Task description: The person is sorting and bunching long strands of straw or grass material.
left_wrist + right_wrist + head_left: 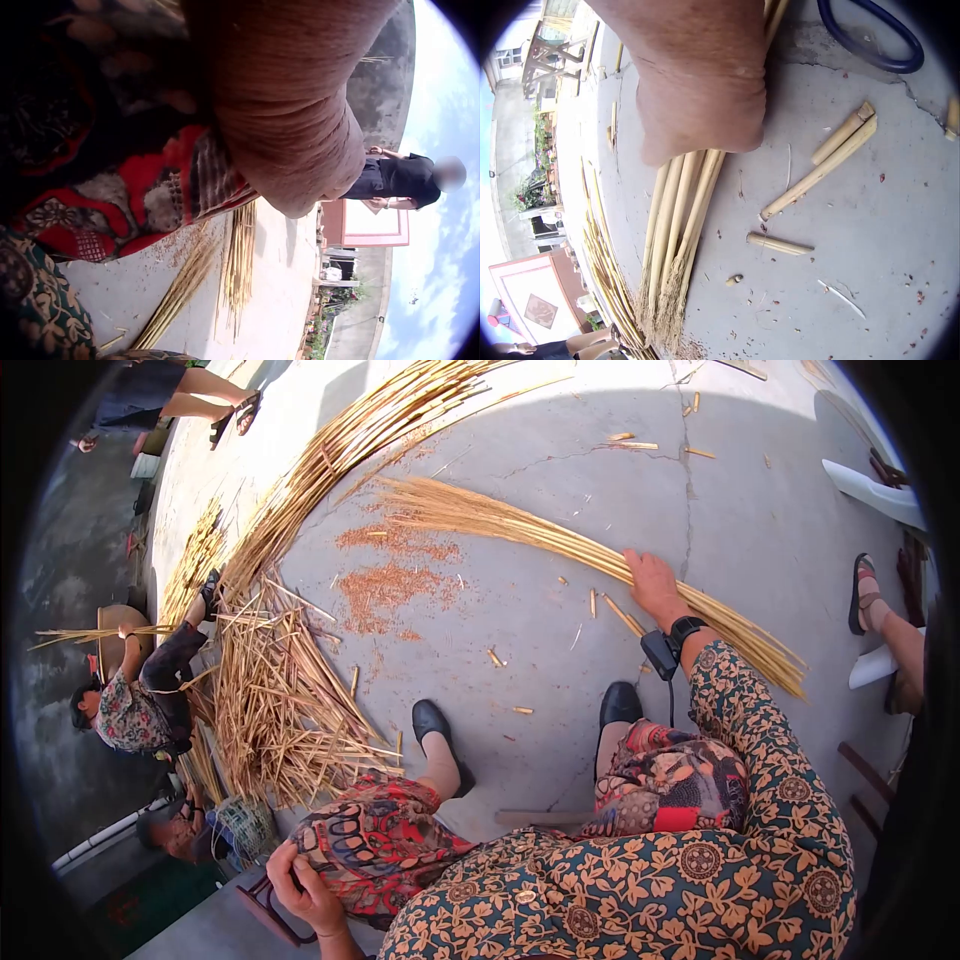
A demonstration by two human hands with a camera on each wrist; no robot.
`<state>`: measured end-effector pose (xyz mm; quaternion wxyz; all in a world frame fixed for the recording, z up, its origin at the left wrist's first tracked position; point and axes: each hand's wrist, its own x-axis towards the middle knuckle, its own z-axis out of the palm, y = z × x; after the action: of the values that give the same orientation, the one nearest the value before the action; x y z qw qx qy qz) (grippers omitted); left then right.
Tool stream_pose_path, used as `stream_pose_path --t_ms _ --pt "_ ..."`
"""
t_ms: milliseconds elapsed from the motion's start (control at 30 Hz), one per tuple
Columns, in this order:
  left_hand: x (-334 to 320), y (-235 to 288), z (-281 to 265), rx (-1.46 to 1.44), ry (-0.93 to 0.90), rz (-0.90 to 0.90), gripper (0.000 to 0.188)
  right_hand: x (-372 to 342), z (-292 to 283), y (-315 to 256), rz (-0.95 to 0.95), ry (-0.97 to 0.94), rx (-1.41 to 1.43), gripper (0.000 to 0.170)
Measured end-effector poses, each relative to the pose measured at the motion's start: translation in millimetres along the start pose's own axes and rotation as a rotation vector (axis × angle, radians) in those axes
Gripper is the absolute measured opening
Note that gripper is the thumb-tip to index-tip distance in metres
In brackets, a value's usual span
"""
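My right hand (657,588) lies over a bundle of straw-coloured stalks (560,542) on the concrete, fingers curled over its upper side; the brushy end points to the far left and the cut ends to the right. In the right wrist view the hand (705,97) covers the stalks (676,202), its fingertips hidden. My left hand (303,890) rests near the knee on the patterned trousers, fingers loosely bent, holding nothing. The left wrist view shows that hand (292,112) close up over the red patterned cloth (150,195).
A long stalk bundle (330,455) lies at the upper left, above a heap of cut stalks (290,700). Reddish seeds (385,585) and short stalk pieces (622,615) are scattered on the floor. Two people sit at the left; others are near the edges. White chair legs (873,495) stand right.
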<state>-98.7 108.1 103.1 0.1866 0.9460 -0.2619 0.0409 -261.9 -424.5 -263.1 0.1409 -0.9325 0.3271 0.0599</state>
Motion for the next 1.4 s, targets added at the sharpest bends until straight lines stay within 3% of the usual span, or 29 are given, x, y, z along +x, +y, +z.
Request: stream_pose_path --t_ms 200,400,700,1033,1233,1400 --pt "-3.1 -1.3 -0.1 -0.007 0.027 0.002 0.016 -7.8 -5.5 -0.8 0.030 -0.077 0.040 0.048" --pt "-7.2 0.1 -1.4 -0.015 0.045 0.012 0.014 -9.5 1.3 3.6 0.003 -0.029 0.005 0.052" --pt "-19.6 -2.8 -5.4 -0.039 0.077 -0.004 0.014 -18.1 0.3 -0.4 -0.008 0.031 0.015 0.043" --pt "-38.3 -10.1 -7.6 -0.045 0.103 -0.003 0.015 -35.0 -19.3 -21.1 0.097 -0.074 0.024 0.043" --pt "-48.0 -13.1 -6.7 -0.068 0.134 0.062 0.015 -86.2 -49.2 -35.5 -0.211 0.091 0.123 0.044" --pt "-50.1 -11.9 -10.3 -0.109 0.158 0.094 0.015 -130.5 -41.7 -51.9 -0.188 -0.212 0.046 0.049"
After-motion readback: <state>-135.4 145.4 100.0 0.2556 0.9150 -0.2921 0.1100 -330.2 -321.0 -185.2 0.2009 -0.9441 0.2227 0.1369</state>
